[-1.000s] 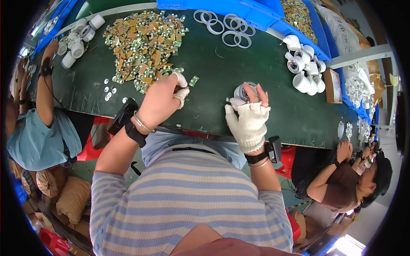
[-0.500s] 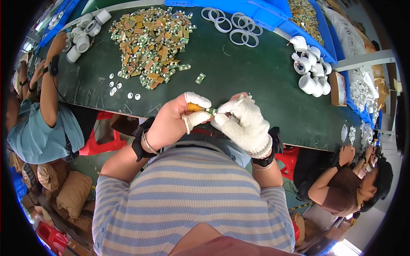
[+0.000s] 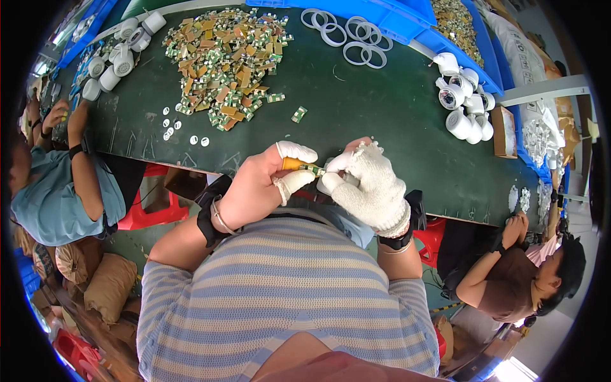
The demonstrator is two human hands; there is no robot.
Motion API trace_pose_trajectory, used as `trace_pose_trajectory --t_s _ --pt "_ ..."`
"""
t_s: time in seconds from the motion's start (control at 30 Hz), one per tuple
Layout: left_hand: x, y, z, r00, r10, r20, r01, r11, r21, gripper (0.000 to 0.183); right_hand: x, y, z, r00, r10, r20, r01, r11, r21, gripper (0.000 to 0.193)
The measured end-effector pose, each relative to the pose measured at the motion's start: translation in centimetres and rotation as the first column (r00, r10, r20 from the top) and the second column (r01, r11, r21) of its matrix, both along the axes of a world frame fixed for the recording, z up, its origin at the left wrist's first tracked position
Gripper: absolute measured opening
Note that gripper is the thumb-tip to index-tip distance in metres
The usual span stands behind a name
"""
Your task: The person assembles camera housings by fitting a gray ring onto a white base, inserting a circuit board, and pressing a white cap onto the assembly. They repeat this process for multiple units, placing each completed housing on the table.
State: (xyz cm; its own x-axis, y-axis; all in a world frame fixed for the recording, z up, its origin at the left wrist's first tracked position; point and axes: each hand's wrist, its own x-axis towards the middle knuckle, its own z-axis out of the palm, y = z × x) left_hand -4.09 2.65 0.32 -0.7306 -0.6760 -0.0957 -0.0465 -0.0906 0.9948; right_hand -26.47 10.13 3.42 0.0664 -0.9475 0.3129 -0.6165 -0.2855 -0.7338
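At bench's (image 3: 382, 105) near edge | left fingers (image 3: 299, 150) pinch board (image 3: 311, 169), orange piece (image 3: 291, 163) | right fingers (image 3: 338, 182) bunched at board's tip, hold unclear | seemingly mid-work; from hands, loose pile (image 3: 224, 67) at 11 o'clock, rings (image 3: 365, 55) at 1, untouched

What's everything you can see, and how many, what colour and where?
Table: one, dark green, middle
Board heap: uncountable, green and tan, far left of centre
Loose board: one, green, right of heap
Rings: about eight, whitish, far middle
Discs: about eight, white, near-left of heap
Round housings: two clusters, white, table's left and right
Bins: several, blue, far edge and sides
Small box: one, brown, right
Stools: at least two, red, left and right
Sacks: at least two, brown, lower left
Co-workers: several, teal or brown tops clearest, both sides
Held board: one, green, between hands
Left hand: one, white finger covers, holding board
Right hand: one, white glove, by board's right end
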Motion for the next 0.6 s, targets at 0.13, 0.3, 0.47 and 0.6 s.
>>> trace_pose_trajectory --t_s 0.13,0.3,0.47,0.6 --pt "0.0 0.3 -0.4 0.999 0.015 0.04 -0.012 0.998 -0.063 0.026 -0.2 0.1 -0.1 1.0 0.015 0.001 -0.015 0.998 0.055 0.016" --pt "0.0 0.3 -0.5 0.999 -0.029 0.038 0.033 0.996 -0.086 0.027 -0.4 0.0 -0.6 0.999 0.017 -0.037 -0.017 1.0 0.0 0.018" --pt "0.0 -0.4 -0.9 0.997 -0.073 -0.036 0.076 0.993 0.092 0.025 -0.9 0.2 -0.7 0.999 0.034 0.043 -0.039 0.991 0.128 0.018" --pt "0.0 0.1 -0.2 0.999 -0.029 0.018 0.029 1.0 0.002 0.021 -1.4 -0.5 -1.1 0.992 0.094 -0.082 -0.096 0.995 -0.018 0.019"
